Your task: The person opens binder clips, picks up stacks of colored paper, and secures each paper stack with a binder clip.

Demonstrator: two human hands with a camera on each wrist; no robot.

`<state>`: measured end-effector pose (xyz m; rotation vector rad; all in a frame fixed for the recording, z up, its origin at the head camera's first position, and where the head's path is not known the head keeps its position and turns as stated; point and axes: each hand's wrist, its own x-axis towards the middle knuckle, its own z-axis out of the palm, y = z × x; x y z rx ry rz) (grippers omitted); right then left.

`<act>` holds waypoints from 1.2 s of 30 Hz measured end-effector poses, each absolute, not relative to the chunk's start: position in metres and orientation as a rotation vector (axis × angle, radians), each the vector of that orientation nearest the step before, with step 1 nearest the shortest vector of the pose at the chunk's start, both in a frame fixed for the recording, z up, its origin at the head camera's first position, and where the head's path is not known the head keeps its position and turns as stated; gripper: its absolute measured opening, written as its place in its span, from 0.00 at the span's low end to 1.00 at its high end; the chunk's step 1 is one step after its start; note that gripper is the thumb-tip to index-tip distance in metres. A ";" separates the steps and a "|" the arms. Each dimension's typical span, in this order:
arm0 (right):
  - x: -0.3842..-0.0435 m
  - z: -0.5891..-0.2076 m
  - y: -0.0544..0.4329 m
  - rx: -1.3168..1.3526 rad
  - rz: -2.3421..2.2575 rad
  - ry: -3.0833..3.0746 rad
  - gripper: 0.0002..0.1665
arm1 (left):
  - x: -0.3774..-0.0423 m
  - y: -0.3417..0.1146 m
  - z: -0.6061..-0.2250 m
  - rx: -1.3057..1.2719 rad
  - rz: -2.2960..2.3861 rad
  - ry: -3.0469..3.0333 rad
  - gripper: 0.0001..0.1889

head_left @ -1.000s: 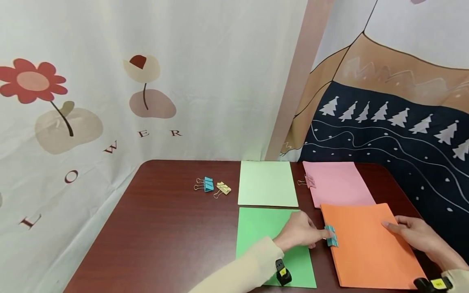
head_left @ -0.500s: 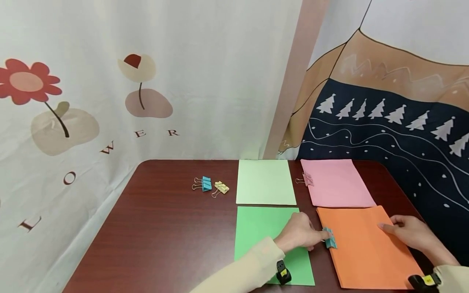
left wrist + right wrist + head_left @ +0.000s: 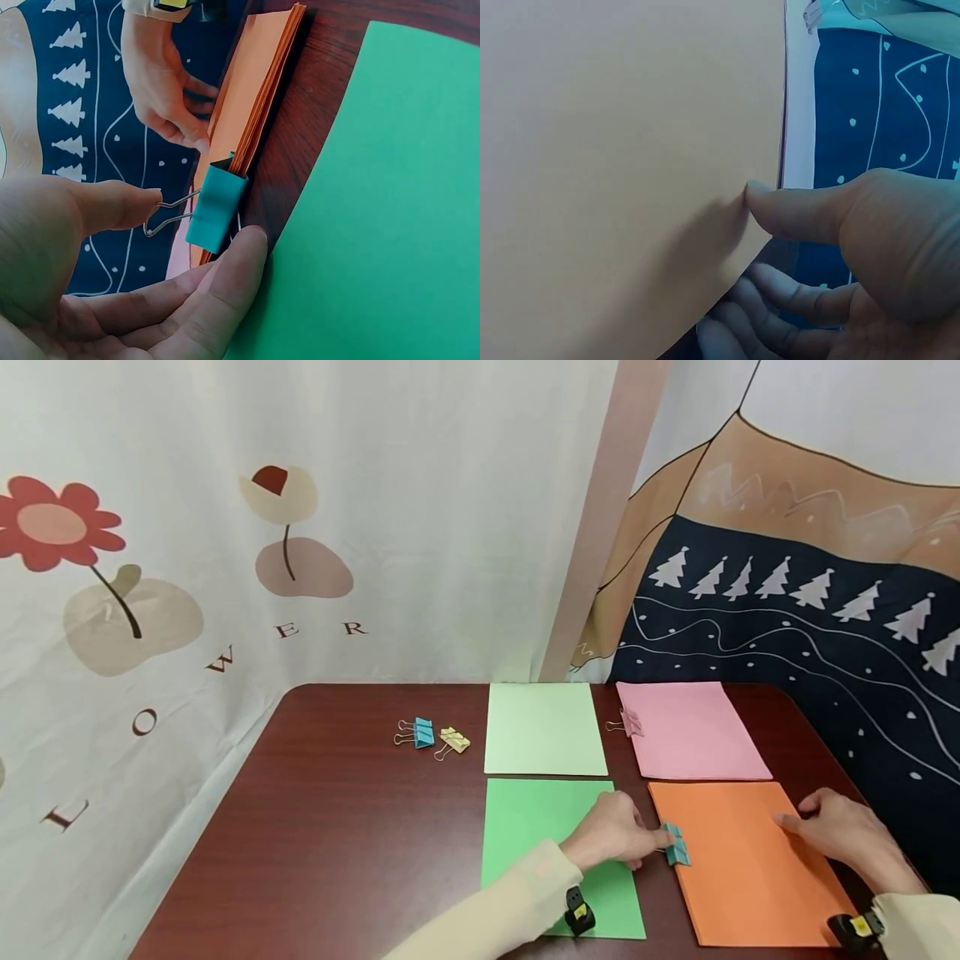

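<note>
An orange stack of paper (image 3: 753, 868) lies at the table's front right, a teal binder clip (image 3: 677, 845) biting its left edge. My left hand (image 3: 615, 835) pinches the clip's wire handles. In the left wrist view, the thumb (image 3: 124, 206) is on one handle of the binder clip (image 3: 217, 206) and the fingers (image 3: 236, 281) are at the opposite handle. On the stack's right side, my right hand (image 3: 847, 835) holds the edge. In the right wrist view, its thumb (image 3: 802, 210) presses on top while the other fingers curl below the sheets, partly hidden.
Green paper (image 3: 540, 852) lies under my left forearm, with pale green paper (image 3: 546, 731) behind it. Behind the orange stack is pink paper (image 3: 697, 735) bearing a pink clip (image 3: 632, 722). A blue clip (image 3: 423, 732) and a yellow clip (image 3: 454, 740) rest farther left.
The orange stack, with both hands on it, has shifted slightly nearer and leftward, away from the pink paper. The view has tilted a little. Both hands keep their hold.
</note>
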<state>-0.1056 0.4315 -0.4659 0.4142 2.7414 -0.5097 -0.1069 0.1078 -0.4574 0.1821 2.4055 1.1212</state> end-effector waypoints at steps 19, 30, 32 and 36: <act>-0.125 -0.444 0.391 0.068 -0.651 3.180 0.36 | -0.130 0.056 -0.456 0.712 1.249 2.399 0.20; -0.150 -0.424 0.349 -0.093 -0.766 3.120 0.45 | -0.164 -0.010 -0.450 0.647 1.412 2.462 0.25; -0.155 -0.422 0.342 -0.114 -0.788 3.105 0.46 | -0.170 -0.023 -0.448 0.599 1.415 2.508 0.24; -0.162 -0.418 0.328 -0.174 -0.804 3.104 0.45 | -0.180 -0.050 -0.444 0.538 1.491 2.549 0.24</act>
